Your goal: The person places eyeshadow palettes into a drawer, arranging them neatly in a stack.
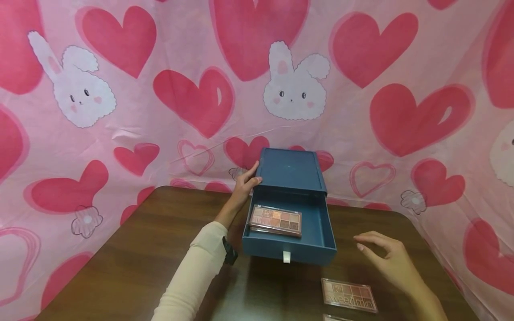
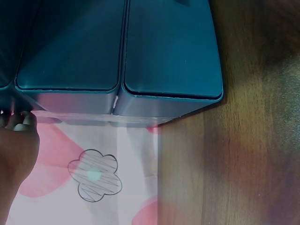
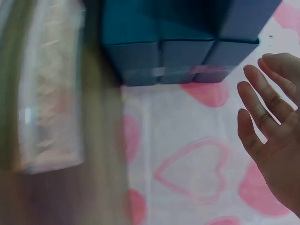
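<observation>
A blue drawer unit (image 1: 290,167) stands at the back of the table with its top drawer (image 1: 317,223) pulled out. Inside that drawer, toward its left side, lie stacked eyeshadow palettes (image 1: 277,218) with clear lids. My left hand (image 1: 243,182) rests against the unit's left side near its top edge. To the right of the drawer, my right hand (image 1: 387,258) hovers with loosely bent, spread fingers and nothing in them. Just below and left of it, another eyeshadow palette (image 1: 348,295) lies on the table. The right wrist view shows this hand (image 3: 276,112) with fingers apart.
A further palette (image 1: 336,318) is cut off at the bottom edge. The brown wooden table (image 1: 132,263) meets a pink cloth backdrop (image 1: 180,40) with hearts and rabbits. A white pull tab (image 1: 287,257) hangs on the drawer front. Lower drawers (image 2: 173,47) show in the left wrist view.
</observation>
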`<state>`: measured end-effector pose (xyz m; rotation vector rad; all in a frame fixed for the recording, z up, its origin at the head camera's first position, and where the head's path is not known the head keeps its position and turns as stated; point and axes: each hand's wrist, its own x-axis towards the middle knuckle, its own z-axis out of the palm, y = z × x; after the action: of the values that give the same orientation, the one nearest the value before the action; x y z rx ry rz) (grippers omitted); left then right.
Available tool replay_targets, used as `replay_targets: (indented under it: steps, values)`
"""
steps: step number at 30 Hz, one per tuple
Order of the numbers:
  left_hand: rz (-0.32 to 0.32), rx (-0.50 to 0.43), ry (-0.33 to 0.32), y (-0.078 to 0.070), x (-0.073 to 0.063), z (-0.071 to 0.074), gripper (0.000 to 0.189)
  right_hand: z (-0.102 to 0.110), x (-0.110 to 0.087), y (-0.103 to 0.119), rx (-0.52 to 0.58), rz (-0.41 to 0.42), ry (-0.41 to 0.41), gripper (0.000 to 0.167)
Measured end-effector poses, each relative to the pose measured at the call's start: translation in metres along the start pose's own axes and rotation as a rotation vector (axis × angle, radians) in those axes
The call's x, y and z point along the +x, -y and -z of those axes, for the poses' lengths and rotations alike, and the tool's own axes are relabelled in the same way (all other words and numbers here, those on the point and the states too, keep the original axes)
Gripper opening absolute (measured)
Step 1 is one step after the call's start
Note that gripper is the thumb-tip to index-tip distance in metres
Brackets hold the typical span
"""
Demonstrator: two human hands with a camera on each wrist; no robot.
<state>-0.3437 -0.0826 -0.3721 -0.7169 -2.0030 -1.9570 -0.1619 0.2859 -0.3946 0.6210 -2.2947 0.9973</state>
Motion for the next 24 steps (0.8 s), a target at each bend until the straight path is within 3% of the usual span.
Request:
replay_targets:
  steps: [7,13,19,24]
  values:
    - [-0.003,0.002,-0.004,0.001,0.000,0.000,0.066,-0.003,-0.024,-0.018,-0.067,-0.047,0.067,0.033]
    - [0.006,-0.007,0.010,0.004,-0.002,0.002,0.066,-0.003,-0.046,-0.038,-0.113,-0.082,0.175,0.029]
    - [0.001,0.010,0.018,0.003,-0.002,0.002,0.068,-0.001,-0.065,-0.061,-0.123,-0.048,0.277,0.039]
    - [-0.001,0.022,0.014,0.004,-0.001,0.002,0.068,0.004,-0.076,-0.077,0.014,-0.030,0.431,0.049]
